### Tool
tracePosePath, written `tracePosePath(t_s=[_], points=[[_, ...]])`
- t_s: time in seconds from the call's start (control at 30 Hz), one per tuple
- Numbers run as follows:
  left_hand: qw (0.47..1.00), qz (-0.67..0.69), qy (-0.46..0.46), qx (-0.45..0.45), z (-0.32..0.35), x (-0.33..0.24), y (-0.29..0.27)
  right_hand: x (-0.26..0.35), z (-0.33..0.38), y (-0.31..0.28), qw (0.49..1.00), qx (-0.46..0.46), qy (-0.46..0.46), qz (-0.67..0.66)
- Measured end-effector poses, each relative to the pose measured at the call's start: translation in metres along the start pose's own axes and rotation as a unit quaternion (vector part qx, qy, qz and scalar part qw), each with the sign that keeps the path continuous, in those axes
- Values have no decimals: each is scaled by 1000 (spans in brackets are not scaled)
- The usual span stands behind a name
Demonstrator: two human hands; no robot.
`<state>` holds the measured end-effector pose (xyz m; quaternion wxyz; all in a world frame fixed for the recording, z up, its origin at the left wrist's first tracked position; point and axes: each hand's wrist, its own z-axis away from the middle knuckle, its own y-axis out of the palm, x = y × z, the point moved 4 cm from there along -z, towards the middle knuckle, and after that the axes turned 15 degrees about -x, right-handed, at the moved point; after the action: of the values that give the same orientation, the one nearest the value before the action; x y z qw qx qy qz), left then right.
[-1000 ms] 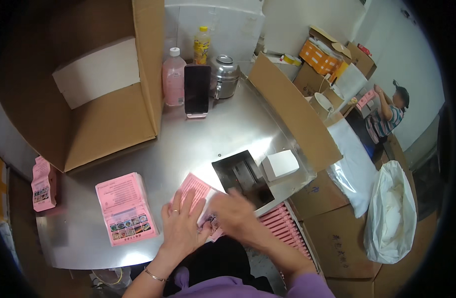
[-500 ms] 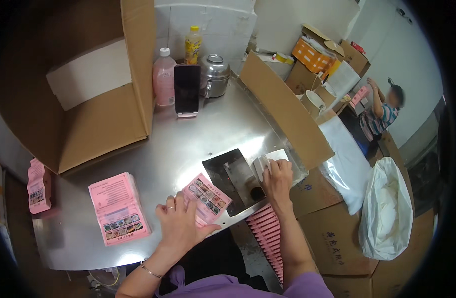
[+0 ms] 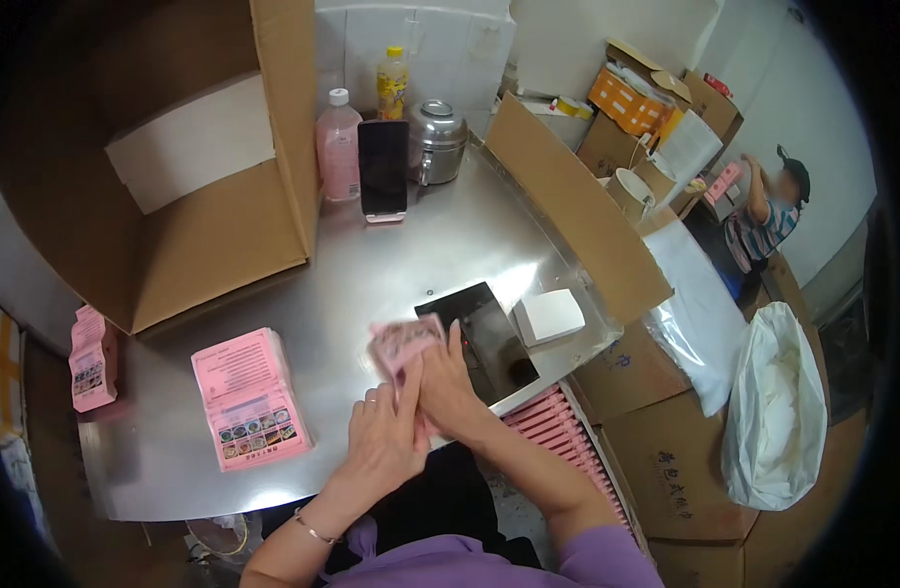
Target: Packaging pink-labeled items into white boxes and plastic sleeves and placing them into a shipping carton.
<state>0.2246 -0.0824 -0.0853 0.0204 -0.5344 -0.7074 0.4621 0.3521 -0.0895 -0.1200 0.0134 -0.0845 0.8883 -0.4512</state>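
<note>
My left hand (image 3: 386, 431) and my right hand (image 3: 448, 392) are close together at the table's near edge. Between their fingers is a small pink printed paper packet (image 3: 411, 338), lifted at a tilt and smeared by motion. Both hands are closed on it; whether anything is inside cannot be seen. Just right of the packet, a dark rectangular recess (image 3: 489, 343) is set into the metal tabletop. A white stack of folded tissues (image 3: 550, 317) lies beyond its right side. To my left rests a pile of matching pink packets (image 3: 249, 397).
A large open carton (image 3: 205, 265) stands at the left. Phone (image 3: 383, 171), bottles (image 3: 339, 147) and a metal pot (image 3: 438, 142) line the back. Pink packets (image 3: 568, 441) fill a box below the table's edge. A white sack (image 3: 778, 412) sits right; a co-worker (image 3: 764, 220) is farther off.
My right hand has left the white stack and moved left to the pink packet. The packet, flat under my left hand before, is now raised between both hands. The view has shifted slightly.
</note>
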Motion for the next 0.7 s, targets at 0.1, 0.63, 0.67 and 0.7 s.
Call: tracePosePath(t_s=[0.1,0.63,0.67,0.7], points=[[997,18,29,76,-3,7,-23,-41,1,29,992,22,121,8],[988,-125,-79,-50,6,75,-117,-139,46,-69,935,-145,217,241],[991,-32,-103,-77,-2,57,-111,-135,43,-74,933,-145,238,227],[995,41,-39,-77,-4,46,-91,-132,37,-76,932,-152,253,209]])
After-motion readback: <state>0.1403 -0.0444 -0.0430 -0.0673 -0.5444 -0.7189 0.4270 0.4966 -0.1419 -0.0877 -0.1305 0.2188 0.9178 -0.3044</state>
